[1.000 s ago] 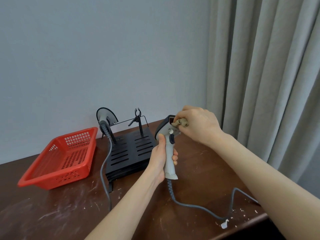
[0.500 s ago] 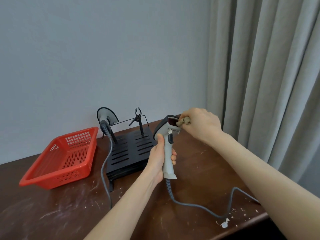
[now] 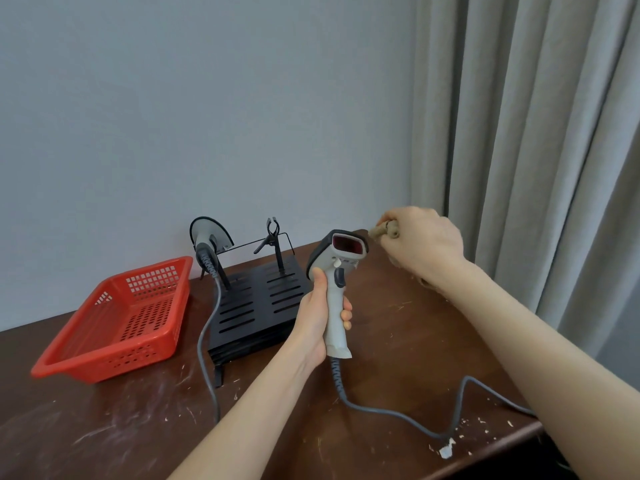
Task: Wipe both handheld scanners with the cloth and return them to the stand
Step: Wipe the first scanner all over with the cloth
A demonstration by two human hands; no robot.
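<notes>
Right hand [image 3: 421,244] with cloth [image 3: 380,232] has lifted off the scanner [image 3: 335,308] window

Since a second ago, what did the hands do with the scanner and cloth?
The right hand, gripping the cloth, drew up and to the right, off the window of the scanner, which now shows bare. The left hand holds the scanner's handle as before. The other scanner on the stand and the basket stayed put.
</notes>
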